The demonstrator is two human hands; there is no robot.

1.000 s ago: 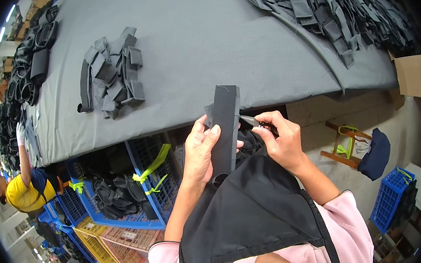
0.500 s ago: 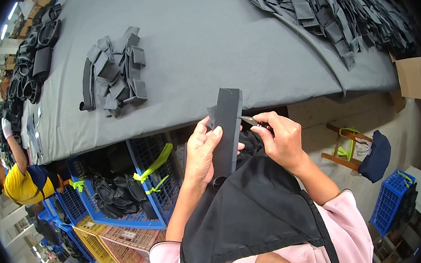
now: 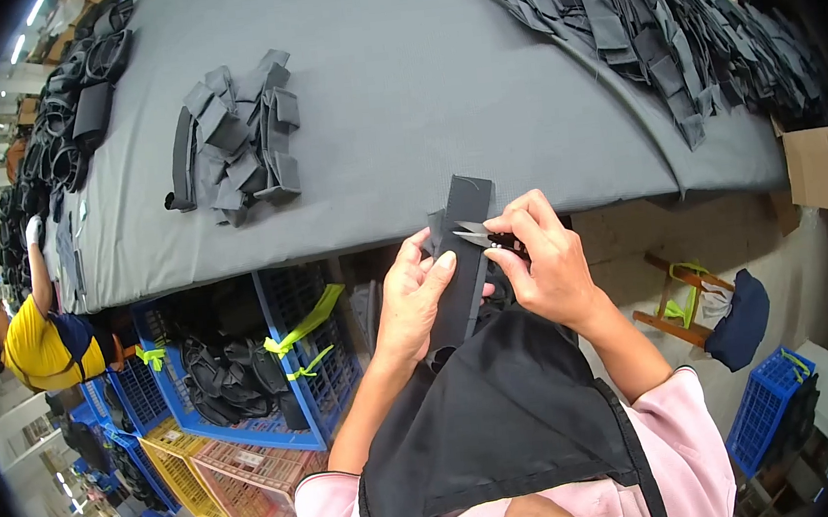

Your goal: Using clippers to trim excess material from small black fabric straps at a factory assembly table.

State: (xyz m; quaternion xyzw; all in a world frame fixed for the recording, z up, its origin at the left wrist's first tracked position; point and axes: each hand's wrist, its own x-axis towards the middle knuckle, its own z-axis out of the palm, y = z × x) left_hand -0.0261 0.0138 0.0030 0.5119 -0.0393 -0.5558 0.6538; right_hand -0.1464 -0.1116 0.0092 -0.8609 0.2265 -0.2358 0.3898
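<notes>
Grey cloth covers the big table (image 3: 438, 79) in front of me. Near its front edge, my left hand (image 3: 415, 298) is closed around a long black fabric strip (image 3: 463, 254), holding it up straight just below the table edge. My right hand (image 3: 542, 257) grips small black snips (image 3: 486, 237), and their silver tips touch the strip near its top. A small pile of grey fabric pieces (image 3: 236, 141) sits on the table to my left. A long heap of dark strips (image 3: 670, 29) runs along the far right side. Under the table stands a blue plastic crate (image 3: 331, 384) with yellow-green ties, and a brown cardboard box (image 3: 819, 164) sits at the right. Far left, another person in a yellow shirt (image 3: 32, 341) reaches up to the table.
</notes>
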